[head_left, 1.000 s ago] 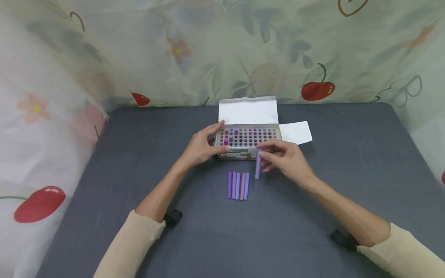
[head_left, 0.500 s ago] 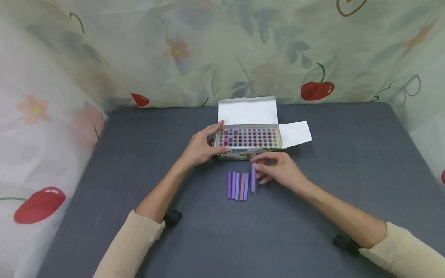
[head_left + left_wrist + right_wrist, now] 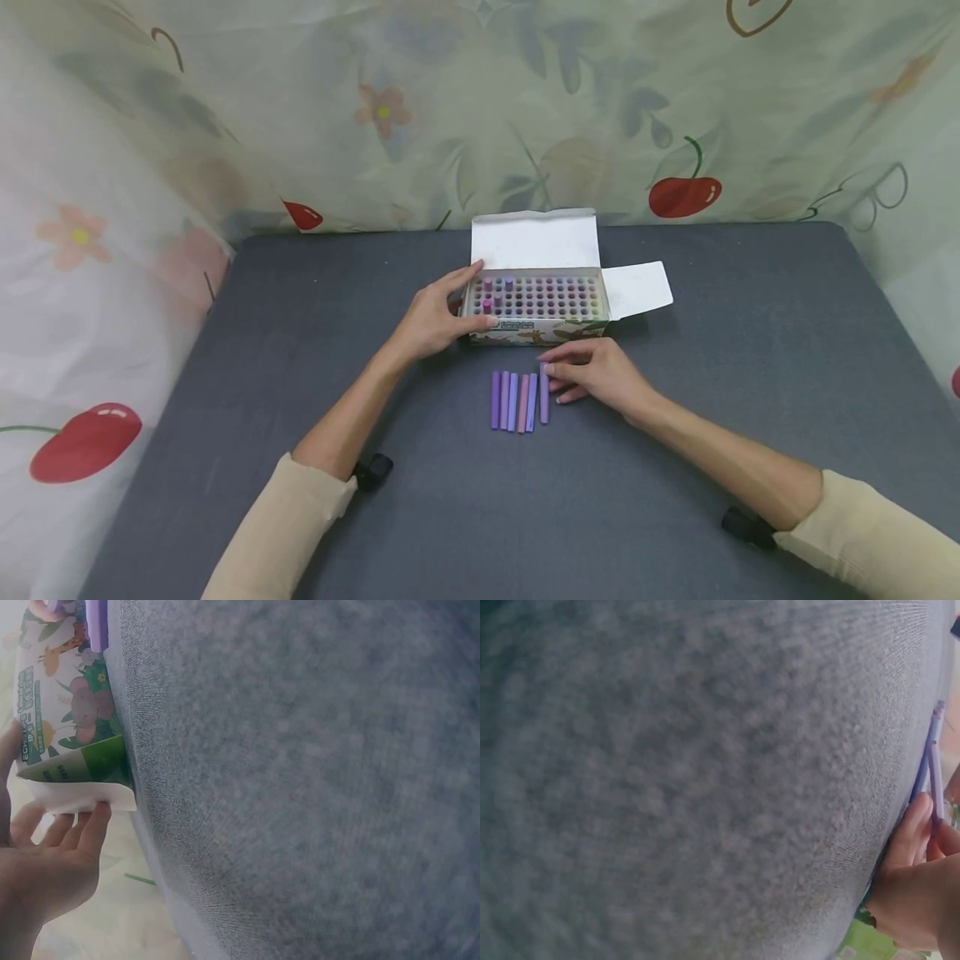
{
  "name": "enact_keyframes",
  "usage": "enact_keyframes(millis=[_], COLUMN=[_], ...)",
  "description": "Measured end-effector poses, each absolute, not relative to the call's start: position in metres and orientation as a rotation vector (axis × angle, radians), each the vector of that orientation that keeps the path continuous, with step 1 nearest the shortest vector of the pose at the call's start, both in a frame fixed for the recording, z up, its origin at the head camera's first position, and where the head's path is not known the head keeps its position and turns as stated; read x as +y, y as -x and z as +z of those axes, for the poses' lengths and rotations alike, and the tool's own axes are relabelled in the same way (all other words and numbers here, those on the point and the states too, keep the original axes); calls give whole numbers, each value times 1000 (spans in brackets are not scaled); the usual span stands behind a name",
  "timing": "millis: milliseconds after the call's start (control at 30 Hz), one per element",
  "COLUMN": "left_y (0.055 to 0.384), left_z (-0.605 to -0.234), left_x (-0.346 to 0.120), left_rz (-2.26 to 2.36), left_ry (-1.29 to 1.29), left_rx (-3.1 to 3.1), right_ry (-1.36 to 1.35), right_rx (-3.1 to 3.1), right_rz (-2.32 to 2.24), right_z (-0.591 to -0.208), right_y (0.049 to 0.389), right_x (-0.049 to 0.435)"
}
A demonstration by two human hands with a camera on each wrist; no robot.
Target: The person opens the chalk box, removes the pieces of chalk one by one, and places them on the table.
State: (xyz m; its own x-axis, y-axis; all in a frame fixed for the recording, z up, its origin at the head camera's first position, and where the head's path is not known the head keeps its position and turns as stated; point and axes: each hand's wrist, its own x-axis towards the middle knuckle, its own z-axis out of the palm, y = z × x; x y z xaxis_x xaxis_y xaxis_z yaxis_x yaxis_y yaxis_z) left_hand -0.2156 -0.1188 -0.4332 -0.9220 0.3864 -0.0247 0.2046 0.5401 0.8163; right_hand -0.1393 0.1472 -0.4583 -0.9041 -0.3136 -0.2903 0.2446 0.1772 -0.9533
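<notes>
In the head view, my right hand point(image 3: 603, 375) pinches a light purple chalk stick point(image 3: 544, 400) between thumb and fingers. It hangs close over the table, just right of a row of several purple and pinkish chalk sticks point(image 3: 513, 402). My left hand point(image 3: 433, 318) holds the left end of the open chalk box point(image 3: 577, 332), thumb at its front edge and index finger by the back corner. Its fingers touch a white end flap point(image 3: 82, 796) in the left wrist view. Several sticks point(image 3: 509, 284) stand in the box's left holes.
The box's white lid point(image 3: 536, 240) stands raised at the back, and a side flap point(image 3: 637, 285) juts out to the right. Everything lies on a dark grey table point(image 3: 375, 533). A patterned curtain point(image 3: 480, 108) hangs behind it.
My right hand has moved from the box front toward me and slightly left with the purple chalk stick, down beside the row. The left hand has stayed on the box.
</notes>
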Motion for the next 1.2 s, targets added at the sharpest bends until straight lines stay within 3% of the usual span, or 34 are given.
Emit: enact_keyframes(millis=[1200], left_y=[215], left_z=[-433], left_x=[-118], left_rz=[1314], left_ry=[-516], left_rx=[2585], right_ry=[27], right_rx=[1985], right_rz=[-1737], right_z=[-461], right_y=[142], right_x=[150])
